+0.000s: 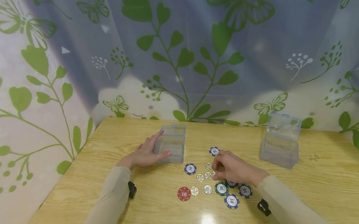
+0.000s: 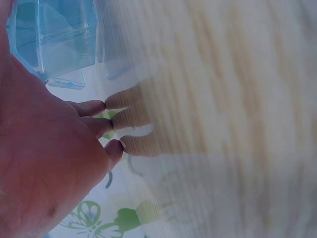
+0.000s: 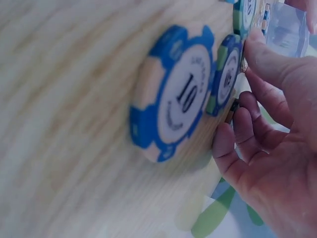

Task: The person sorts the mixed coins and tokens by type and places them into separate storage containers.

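Note:
In the head view my left hand (image 1: 146, 153) rests against the left side of a lidded clear plastic box (image 1: 170, 146). Its thumb reaches over the box and its fingers are fairly straight; three fingertips meet the tabletop in the left wrist view. My right hand (image 1: 235, 168) is low over the chips, thumb and index finger pinching at a small gold coin (image 1: 214, 173), mostly covered by them. More gold coins (image 1: 208, 176) lie just left of it. A blue-and-white chip (image 1: 214, 151) is beyond its knuckles, and a blue chip marked 10 (image 3: 184, 94) shows in the right wrist view.
A second clear box (image 1: 279, 150) stands with its lid raised at the right. Nearer me lie a red chip (image 1: 183, 194), a green chip (image 1: 221, 188) and more blue chips (image 1: 232, 201). A patterned curtain (image 1: 189, 74) hangs behind the wooden table (image 1: 154, 208).

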Action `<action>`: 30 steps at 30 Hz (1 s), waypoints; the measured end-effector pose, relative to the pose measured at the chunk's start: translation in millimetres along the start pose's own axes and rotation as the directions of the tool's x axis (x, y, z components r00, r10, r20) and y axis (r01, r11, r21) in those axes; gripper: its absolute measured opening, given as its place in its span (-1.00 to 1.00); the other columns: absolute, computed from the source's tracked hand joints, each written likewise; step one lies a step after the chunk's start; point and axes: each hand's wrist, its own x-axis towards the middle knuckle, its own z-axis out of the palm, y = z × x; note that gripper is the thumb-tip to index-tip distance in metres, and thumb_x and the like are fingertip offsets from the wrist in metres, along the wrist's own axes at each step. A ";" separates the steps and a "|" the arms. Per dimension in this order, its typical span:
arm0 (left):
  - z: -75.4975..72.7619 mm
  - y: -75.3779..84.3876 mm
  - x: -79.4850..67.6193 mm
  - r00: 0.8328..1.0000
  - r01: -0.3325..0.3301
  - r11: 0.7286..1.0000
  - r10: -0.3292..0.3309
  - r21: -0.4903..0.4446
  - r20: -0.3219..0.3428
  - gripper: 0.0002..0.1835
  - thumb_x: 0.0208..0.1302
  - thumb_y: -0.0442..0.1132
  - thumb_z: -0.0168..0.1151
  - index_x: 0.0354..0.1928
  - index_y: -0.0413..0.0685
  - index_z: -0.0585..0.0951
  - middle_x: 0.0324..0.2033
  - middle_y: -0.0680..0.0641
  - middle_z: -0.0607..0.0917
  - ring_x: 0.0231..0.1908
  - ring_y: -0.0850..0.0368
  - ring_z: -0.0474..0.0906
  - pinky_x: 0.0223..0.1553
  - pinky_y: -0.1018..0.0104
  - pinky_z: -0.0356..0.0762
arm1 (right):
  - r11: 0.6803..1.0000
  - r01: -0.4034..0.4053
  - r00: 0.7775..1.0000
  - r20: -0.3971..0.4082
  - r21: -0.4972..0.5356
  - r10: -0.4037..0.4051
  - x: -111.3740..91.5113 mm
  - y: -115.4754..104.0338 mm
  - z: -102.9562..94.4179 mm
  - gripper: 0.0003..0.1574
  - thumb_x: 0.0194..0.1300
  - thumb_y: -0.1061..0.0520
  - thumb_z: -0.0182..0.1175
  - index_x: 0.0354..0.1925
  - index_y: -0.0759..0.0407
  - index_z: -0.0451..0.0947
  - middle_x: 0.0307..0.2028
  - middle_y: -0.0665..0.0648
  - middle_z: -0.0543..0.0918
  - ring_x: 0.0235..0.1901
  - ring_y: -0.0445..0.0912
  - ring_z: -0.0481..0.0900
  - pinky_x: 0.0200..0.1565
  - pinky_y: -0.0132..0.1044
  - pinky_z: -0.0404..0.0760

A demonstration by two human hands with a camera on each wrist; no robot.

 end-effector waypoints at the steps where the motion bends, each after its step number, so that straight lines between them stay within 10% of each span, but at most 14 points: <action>1: -0.1 0.2 -0.3 1.000 0.000 1.000 0.000 -0.002 -0.001 0.09 0.30 0.49 0.09 0.65 0.35 -0.24 0.66 -0.09 -0.18 0.62 -0.35 -0.39 0.52 -0.43 -0.39 | 1.000 -0.011 1.000 0.004 0.005 0.011 0.0 0.4 -0.2 -0.77 0.20 -0.03 0.50 -0.28 -0.04 0.63 -0.24 -0.08 0.51 -0.18 -0.16 0.39 -0.09 -0.26 0.48; 30: 0.7 -0.4 -0.1 1.000 0.005 1.000 -0.005 -0.008 -0.006 0.10 0.29 0.49 0.11 0.65 0.38 -0.23 0.66 -0.09 -0.17 0.61 -0.37 -0.38 0.51 -0.45 -0.39 | 0.982 0.133 0.989 -0.047 -0.136 -0.141 -5.7 1.0 -2.1 -0.79 0.07 0.16 0.37 -0.24 0.06 0.69 -0.29 -0.08 0.56 -0.33 -0.25 0.40 -0.27 -0.40 0.51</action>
